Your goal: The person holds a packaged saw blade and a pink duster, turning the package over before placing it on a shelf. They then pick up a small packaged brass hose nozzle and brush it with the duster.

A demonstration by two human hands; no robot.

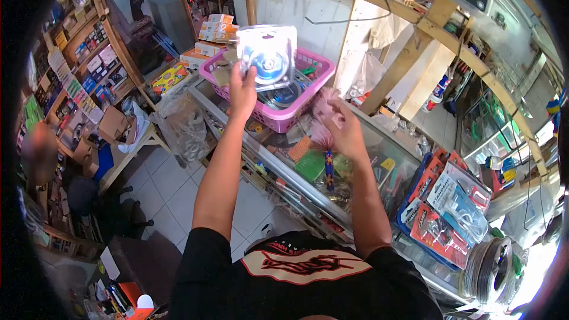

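Observation:
My left hand [242,93] is closed on the lower left edge of a clear blister pack with a round blue disc [269,66] inside. The pack is held upright above a pink plastic basket [284,120]. More packs with blue discs [283,95] lie in the basket, partly hidden. My right hand [345,130] hovers over the glass counter, right of the basket, fingers apart and nothing visible in them. Close to it lies a pink feather duster [325,111] with a patterned blue handle [329,169].
The glass-topped counter [278,169] runs diagonally before me. Carded goods [444,207] and cable spools [489,269] stand at its right end. Orange-and-white boxes [216,28] are stacked behind the basket. Loaded shelves [89,59] line the left. Metal hooks [344,21] stick out overhead.

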